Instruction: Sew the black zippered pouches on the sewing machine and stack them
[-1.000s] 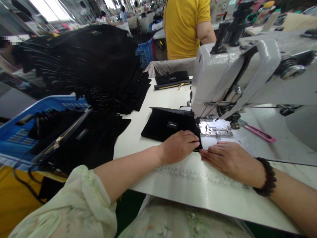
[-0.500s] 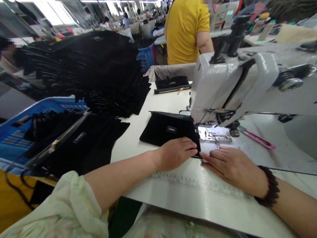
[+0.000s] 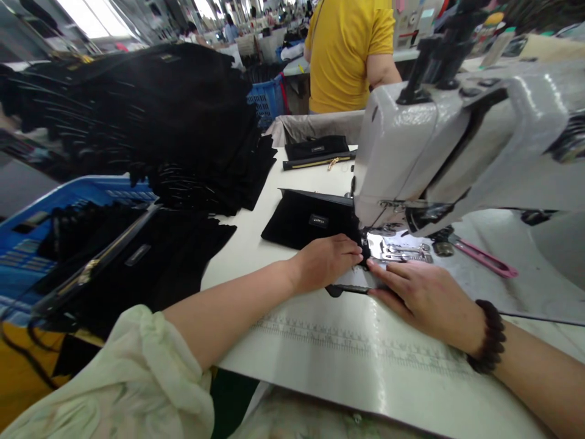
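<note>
A black fabric pouch piece (image 3: 297, 222) with a small label lies on the white table, its right edge at the needle area of the sewing machine (image 3: 393, 152). My left hand (image 3: 326, 259) rests on its near right corner, fingers pressed together on the fabric. On the other side of that edge is my right hand (image 3: 425, 302), palm down, fingers stretched out on the machine bed and tips close to the fabric edge. The metal presser parts (image 3: 397, 249) are just beyond these fingertips.
Pink-handled snips (image 3: 489, 259) lie on the right. Behind the pouch piece are another black pouch (image 3: 315, 146) and a zipper strip (image 3: 315, 163). A tall stack of black pieces (image 3: 173, 122) and a blue crate (image 3: 105, 188) stand left. A person in yellow (image 3: 345, 55) stands behind.
The pouch piece has moved away from me along the needle, its near edge now at my fingertips. My left hand has moved forward with it; a dark-edged part of the table shows below.
</note>
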Demonstrator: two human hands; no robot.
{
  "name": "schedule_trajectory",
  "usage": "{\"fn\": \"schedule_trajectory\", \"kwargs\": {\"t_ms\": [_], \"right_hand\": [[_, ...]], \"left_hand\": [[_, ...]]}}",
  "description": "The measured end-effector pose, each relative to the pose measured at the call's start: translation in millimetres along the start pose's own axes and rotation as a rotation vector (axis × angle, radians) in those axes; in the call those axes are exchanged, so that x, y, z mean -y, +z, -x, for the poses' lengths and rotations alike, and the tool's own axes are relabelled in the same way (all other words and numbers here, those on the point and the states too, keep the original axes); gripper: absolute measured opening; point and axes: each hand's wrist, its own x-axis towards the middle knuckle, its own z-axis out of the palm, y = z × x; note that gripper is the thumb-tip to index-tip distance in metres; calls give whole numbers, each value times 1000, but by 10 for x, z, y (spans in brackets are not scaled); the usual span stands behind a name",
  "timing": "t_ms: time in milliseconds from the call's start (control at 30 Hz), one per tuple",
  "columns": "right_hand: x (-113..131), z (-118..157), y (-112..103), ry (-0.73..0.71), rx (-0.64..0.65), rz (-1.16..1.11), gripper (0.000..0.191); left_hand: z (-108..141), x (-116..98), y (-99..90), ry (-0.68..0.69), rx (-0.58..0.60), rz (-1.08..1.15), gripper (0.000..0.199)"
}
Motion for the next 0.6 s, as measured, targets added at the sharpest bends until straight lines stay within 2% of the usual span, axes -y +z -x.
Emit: {"fn": "schedule_trajectory", "kwargs": {"t_ms": [333,600], "right_hand": [[-3,5,9,-11,-10,16,36],[-5,4,10,-9,-16,-1,35]], "left_hand": [[-135,154,77,-82,18,6,19],[-156,187,73,-133,8,34,19]]}}
